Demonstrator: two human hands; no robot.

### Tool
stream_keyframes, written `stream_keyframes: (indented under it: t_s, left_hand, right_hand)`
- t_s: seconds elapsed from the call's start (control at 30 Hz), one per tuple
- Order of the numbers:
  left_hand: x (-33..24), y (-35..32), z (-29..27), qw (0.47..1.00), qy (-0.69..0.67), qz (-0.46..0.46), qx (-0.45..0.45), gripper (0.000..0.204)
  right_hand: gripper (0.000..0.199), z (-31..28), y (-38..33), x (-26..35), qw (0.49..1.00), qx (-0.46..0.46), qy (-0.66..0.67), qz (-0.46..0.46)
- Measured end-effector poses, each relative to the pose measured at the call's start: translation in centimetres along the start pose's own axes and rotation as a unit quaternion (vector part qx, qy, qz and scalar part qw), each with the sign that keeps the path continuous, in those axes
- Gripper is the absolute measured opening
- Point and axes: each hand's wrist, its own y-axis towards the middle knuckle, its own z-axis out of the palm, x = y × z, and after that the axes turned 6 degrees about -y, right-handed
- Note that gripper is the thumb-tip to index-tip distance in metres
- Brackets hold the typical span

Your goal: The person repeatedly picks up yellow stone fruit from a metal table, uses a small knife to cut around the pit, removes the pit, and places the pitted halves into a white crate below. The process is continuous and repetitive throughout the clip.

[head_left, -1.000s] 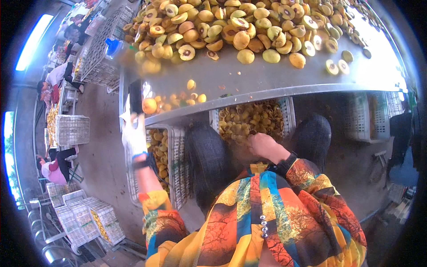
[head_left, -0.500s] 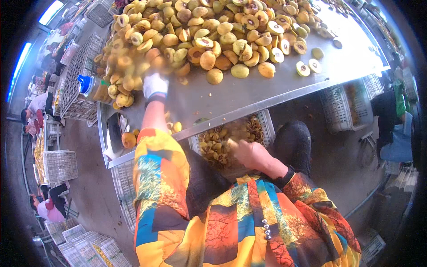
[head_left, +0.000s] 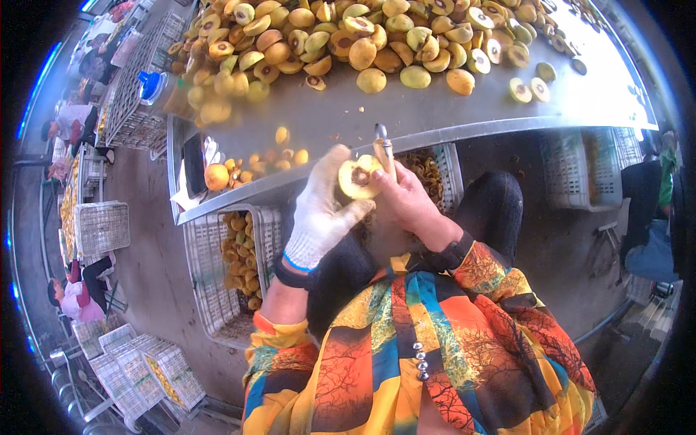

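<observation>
**Two hands, one fruit half, tool at the pit**

Two hands meet right above your lap, just in front of the tabletop (head_left: 449, 119) edge. Your left hand (head_left: 319, 214), in a white glove, is clamped around a fruit half (head_left: 359, 177), cut face up, dark pit showing in the middle. Your right hand (head_left: 406, 203) is bare and closed on a small tool (head_left: 383, 148), its metal tip poking up past the fruit's far rim. I can't tell from here whether the tip is touching the flesh.

To do this step well, I'd say: keep the gloved fingers low on the skin side so the cut face stays open to the tool. Bring the tip in beside the pit, not over it, and lever with a short turn of the wrist. Hold the half level, so whatever comes loose drops straight down.

Below your hands sits a white crate (head_left: 446, 163) with pieces in it, partly hidden by your arms. A second crate (head_left: 217, 290) to your left holds more fruit. The pile (head_left: 348, 36) of whole and halved fruit spreads across the far tabletop, well apart from your hands, with a few small pieces near the edge.
</observation>
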Motion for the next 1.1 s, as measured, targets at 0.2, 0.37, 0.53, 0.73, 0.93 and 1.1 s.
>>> stream_keyframes:
  t_s: [0.2,0.37,0.53,0.73,0.93,1.1]
  left_hand:
    - [2.3,-0.6,2.4,0.866,-0.413,-0.219,-0.177,0.050]
    - [2.9,-0.1,2.6,0.882,-0.365,-0.187,-0.233,0.050]
    - [1.8,0.2,2.3,0.913,-0.312,-0.136,-0.225,0.053]
    - [1.6,-0.2,3.2,0.939,-0.256,-0.053,-0.223,0.049]
    - [1.9,0.0,2.7,0.953,-0.217,-0.054,-0.203,0.041]
    - [2.4,1.2,-0.4,0.944,-0.253,-0.209,-0.023,0.040]
  right_hand:
    - [0.033,1.4,-0.5,-0.6,0.955,-0.084,-0.265,-0.103]
    - [0.030,1.6,-3.0,2.1,0.840,-0.071,-0.528,-0.103]
    - [0.030,1.5,-4.4,2.0,0.839,-0.011,-0.539,-0.076]
    - [0.027,2.1,-4.8,2.2,0.852,-0.006,-0.521,-0.039]
    - [0.024,2.3,-5.3,2.1,0.860,0.024,-0.508,-0.032]
    - [0.027,2.2,-4.8,2.9,0.846,0.080,-0.527,0.017]
